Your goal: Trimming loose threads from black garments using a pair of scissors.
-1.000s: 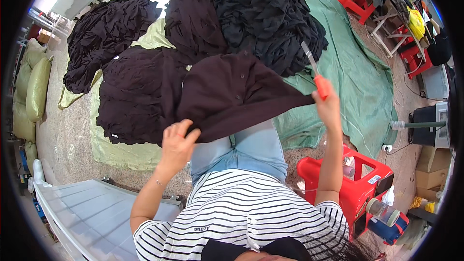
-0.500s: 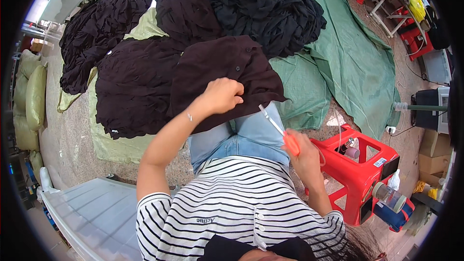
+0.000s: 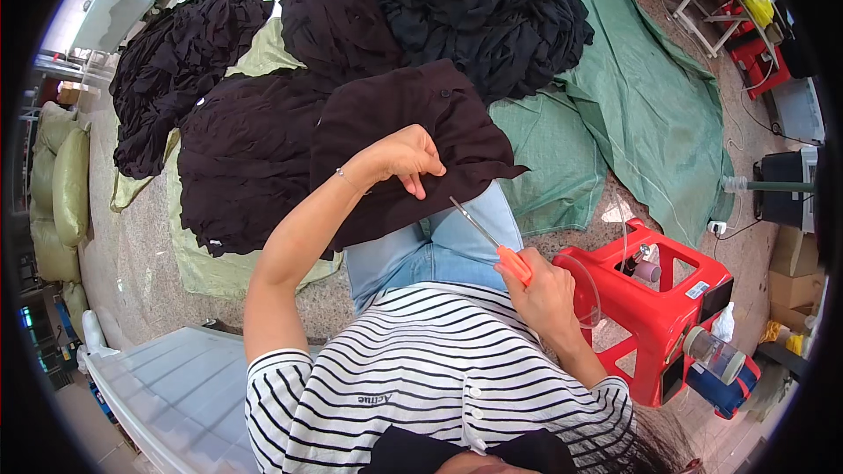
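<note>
A dark brown garment (image 3: 413,145) lies spread over my lap and jeans (image 3: 439,246). My left hand (image 3: 399,156) rests on it with fingers curled down, pressing the cloth near its middle. My right hand (image 3: 544,294) is closed around the orange handle of small thread snips (image 3: 492,241), whose thin metal blades point up and left toward the garment's lower edge. The blade tips hover just short of the cloth, a little to the right of my left hand.
Piles of dark garments (image 3: 474,9) lie ahead on a green tarp (image 3: 632,96) and a pale sheet (image 3: 211,263). A red plastic stool (image 3: 667,316) stands at my right with a bottle (image 3: 720,364) beside it. A white crate (image 3: 167,386) sits at lower left, sacks (image 3: 66,184) at far left.
My right hand with the snips came down from high over the tarp to beside my lap. My left hand moved up onto the garment, which now lies flatter on my lap.
</note>
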The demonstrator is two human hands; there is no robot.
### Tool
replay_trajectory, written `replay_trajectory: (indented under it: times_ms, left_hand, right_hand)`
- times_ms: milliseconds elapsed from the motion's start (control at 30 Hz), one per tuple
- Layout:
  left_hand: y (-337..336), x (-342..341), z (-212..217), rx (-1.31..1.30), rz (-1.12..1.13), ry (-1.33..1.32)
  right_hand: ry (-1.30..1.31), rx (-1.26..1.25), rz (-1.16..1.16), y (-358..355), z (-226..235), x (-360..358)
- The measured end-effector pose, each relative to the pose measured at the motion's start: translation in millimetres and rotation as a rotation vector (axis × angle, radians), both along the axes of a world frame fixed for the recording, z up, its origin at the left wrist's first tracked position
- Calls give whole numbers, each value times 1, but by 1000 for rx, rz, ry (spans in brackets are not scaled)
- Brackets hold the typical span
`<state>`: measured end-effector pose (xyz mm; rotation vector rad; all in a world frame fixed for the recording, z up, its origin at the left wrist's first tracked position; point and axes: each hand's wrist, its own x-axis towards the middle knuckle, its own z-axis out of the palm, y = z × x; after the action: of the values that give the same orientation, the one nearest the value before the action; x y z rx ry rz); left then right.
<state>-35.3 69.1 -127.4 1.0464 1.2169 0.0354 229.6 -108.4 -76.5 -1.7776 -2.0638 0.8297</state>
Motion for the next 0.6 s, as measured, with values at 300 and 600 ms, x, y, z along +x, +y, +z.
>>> replay_trajectory:
  times_ms: [300,600]
  left_hand:
    - [-20,22,10,198,-120,-69]
    - [-26,51,-21,723,-162,108]
  right_hand:
    - [-54,21,-131,-7,-1,20]
    - [-64,21,-119,-12,4,29]
